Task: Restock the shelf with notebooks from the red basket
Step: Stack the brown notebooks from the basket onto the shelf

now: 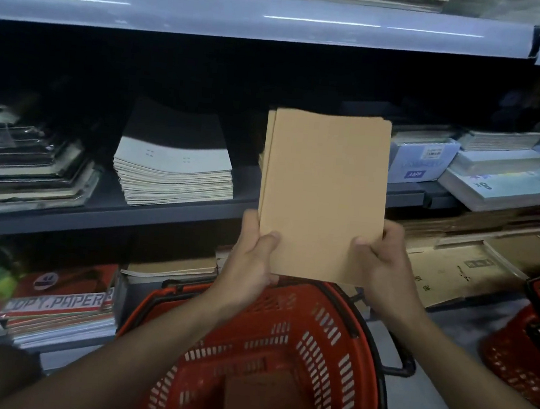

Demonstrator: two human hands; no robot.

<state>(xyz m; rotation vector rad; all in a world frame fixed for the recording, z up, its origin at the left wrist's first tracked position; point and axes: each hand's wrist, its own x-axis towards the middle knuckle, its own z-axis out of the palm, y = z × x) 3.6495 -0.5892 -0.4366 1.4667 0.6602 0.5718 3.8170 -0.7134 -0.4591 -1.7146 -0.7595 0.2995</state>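
A small stack of plain tan notebooks (pixel 325 190) stands upright in front of the middle grey shelf (pixel 100 216). My left hand (pixel 251 259) grips its lower left corner, and my right hand (pixel 385 263) grips its lower right corner, thumbs on the front cover. Directly below sits the red basket (pixel 324 340) on the floor, with a few brown notebooks (pixel 269 404) lying at its bottom.
On the shelf, a pile of white notebooks (pixel 173 174) lies left of the held stack, and dark wrapped books (pixel 26 165) lie further left. Boxed paper packs (pixel 504 182) fill the right side. A second red basket (pixel 534 338) stands at the right. Copy paper reams (pixel 61 305) sit low left.
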